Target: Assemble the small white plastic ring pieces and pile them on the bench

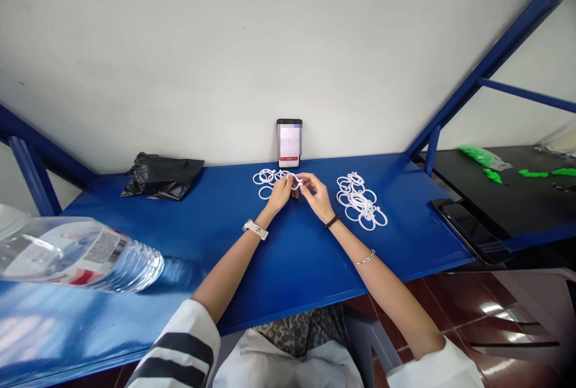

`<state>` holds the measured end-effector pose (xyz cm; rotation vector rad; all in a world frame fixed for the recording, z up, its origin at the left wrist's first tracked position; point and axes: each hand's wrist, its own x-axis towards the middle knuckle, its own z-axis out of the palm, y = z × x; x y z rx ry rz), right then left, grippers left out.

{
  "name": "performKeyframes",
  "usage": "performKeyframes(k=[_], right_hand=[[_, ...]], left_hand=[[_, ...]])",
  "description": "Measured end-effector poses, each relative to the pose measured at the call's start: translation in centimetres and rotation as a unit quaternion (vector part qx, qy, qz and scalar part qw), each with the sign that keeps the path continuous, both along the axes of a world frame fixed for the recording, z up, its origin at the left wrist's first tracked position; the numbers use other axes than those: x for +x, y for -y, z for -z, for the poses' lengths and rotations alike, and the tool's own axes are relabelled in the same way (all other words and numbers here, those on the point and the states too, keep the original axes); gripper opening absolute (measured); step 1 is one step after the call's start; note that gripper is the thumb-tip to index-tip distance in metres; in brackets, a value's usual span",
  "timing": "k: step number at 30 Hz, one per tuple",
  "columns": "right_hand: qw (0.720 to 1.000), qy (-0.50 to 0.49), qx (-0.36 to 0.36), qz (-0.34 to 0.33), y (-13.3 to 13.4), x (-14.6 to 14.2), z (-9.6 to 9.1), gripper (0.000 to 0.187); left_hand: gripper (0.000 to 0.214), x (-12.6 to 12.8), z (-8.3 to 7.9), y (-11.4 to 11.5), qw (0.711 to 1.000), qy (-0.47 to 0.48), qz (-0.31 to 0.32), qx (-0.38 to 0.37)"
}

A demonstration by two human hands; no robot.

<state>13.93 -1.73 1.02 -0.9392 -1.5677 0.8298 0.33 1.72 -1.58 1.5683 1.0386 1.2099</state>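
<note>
Between both hands, above the blue table, is a white ring (296,180). My left hand (281,192) has its fingers closed on the ring's left side. At the ring's right side, my right hand (317,196) pinches it between thumb and fingers. Several white rings (262,178) lie behind and left of my left hand, partly hidden by it. To the right of my right hand lies a larger heap of white rings (359,201), overlapping one another, each with a small loop or knob.
A phone (288,143) leans upright against the wall. On the blue table (216,196) are a crumpled black bag (162,176) at left and a large water bottle (81,253) nearer me. A dark glossy device (468,229) lies at the right edge; green pieces (492,176) are on the black table beyond.
</note>
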Motion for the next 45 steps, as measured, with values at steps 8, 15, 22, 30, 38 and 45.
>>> performKeyframes(k=[8,15,22,30,38,45], right_hand=[[0.997,0.055,0.043,0.038,0.1,-0.3,0.2,0.020],[0.994,0.045,0.039,0.087,-0.3,0.2,0.4,0.022],[0.994,0.013,0.025,0.109,-0.9,0.6,1.0,0.021],[0.996,-0.019,-0.010,0.088,-1.2,0.7,1.4,0.023],[0.996,-0.033,-0.009,0.081,-1.4,0.7,1.5,0.023],[0.997,-0.026,-0.005,0.076,-1.6,0.9,1.8,0.020]], left_hand=[[0.031,0.0,-0.1,0.0,1.000,0.021,0.004,-0.001],[0.036,-0.1,-0.7,0.5,0.999,0.019,0.040,-0.021],[0.049,-0.1,-1.3,1.1,0.997,-0.072,0.031,0.010],[0.053,0.0,-1.1,0.8,0.997,-0.073,0.011,0.009],[0.057,-0.1,-0.9,0.6,0.997,-0.078,0.012,0.017],[0.049,-0.1,-0.9,0.7,0.996,-0.086,0.004,0.023]])
